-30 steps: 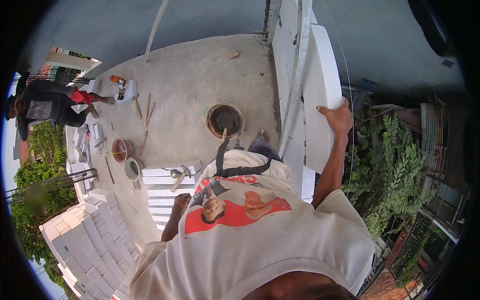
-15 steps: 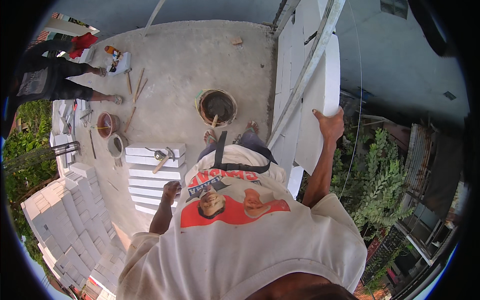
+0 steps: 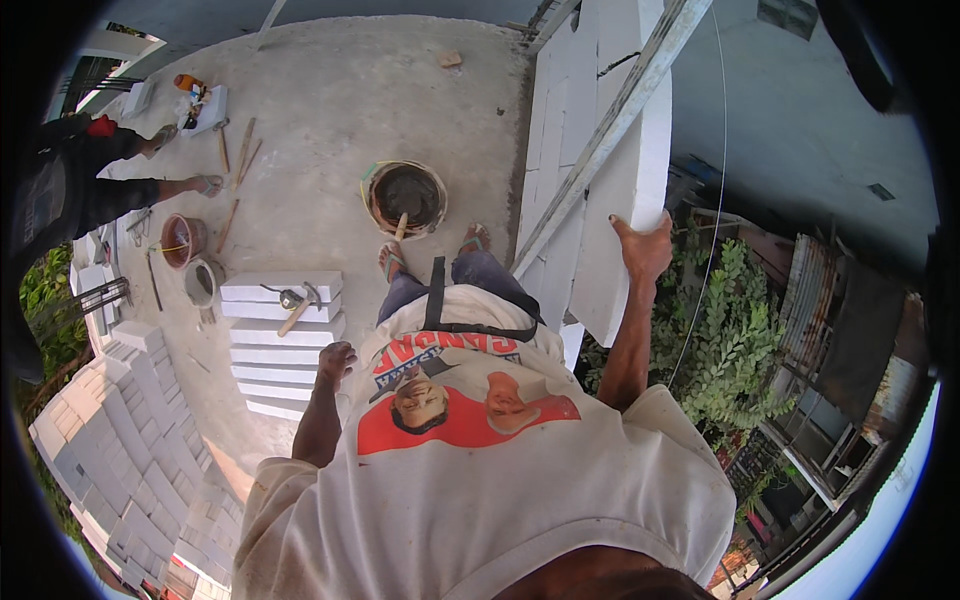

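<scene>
1. Two bare hands show below the head camera, and they do different work. The right hand [image 3: 643, 247] is raised against the outer face of a white wall block [image 3: 640, 170]; the fingers are spread flat and the palm presses on it, so it pushes and does not pinch.
2. Compared with one second ago, this block stands higher and closer to the white block wall [image 3: 560, 130], and its top edge now nearly meets the slanted metal bar [image 3: 620, 115]. I judge that the block is being guided into its place in the wall and is not yet released.
3. The left hand [image 3: 336, 360] hangs low beside the hip, fingers curled loosely, and it holds nothing. It is a little lower than half a second ago.
4. Near the feet, a round mortar bucket [image 3: 405, 195] stands on the concrete slab [image 3: 330, 90], with a wooden handle leaning out of it. The camera has tilted, so the bucket appears nearer than before.
5. To the left, a low stack of white blocks [image 3: 285, 330] lies on the slab, and a hammer [image 3: 298, 300] rests on top of it. Two small pots [image 3: 190, 255] stand just beside the stack.
6. Farther away, another person [image 3: 90, 190] in dark clothes sits or crouches at the slab's edge, among sticks and small tools.
7. Beyond the wall, on the right, green bushes [image 3: 740, 330] and roofs lie well below, so the slab is a raised floor, open to the outside.
</scene>
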Demonstrator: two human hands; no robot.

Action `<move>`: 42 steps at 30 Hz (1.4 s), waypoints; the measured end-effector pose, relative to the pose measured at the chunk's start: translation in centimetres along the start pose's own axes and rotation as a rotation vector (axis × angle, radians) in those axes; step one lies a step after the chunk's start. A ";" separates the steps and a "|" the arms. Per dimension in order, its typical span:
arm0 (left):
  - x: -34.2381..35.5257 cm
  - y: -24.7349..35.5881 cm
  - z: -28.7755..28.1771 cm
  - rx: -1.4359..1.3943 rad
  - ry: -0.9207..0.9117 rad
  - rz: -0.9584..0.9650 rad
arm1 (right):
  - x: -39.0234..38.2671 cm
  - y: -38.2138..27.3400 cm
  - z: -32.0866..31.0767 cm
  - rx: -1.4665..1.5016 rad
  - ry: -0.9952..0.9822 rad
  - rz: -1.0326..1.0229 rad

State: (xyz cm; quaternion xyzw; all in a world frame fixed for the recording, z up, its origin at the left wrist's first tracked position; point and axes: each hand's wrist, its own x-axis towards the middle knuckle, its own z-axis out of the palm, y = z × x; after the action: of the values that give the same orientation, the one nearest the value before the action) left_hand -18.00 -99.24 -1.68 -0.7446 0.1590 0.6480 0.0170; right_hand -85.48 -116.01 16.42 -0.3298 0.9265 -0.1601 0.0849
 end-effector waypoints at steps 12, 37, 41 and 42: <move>1.4 2.1 0.4 -0.050 -0.028 0.030 | 0.2 0.8 0.5 -0.009 0.013 -0.041; -0.5 7.4 0.7 0.099 -0.032 0.267 | 0.5 -0.2 -0.6 0.003 -0.084 -0.016; -0.8 7.0 1.5 0.106 -0.023 0.304 | 0.5 0.2 -0.1 -0.007 -0.051 -0.033; -0.9 7.0 1.7 0.099 -0.012 0.304 | 0.6 0.2 -0.1 -0.011 -0.041 -0.041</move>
State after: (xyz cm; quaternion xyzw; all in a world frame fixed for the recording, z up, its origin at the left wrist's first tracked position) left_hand -21.52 -105.28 0.18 -0.7064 0.3015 0.6388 -0.0437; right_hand -86.06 -116.21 16.38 -0.3522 0.9186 -0.1498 0.0985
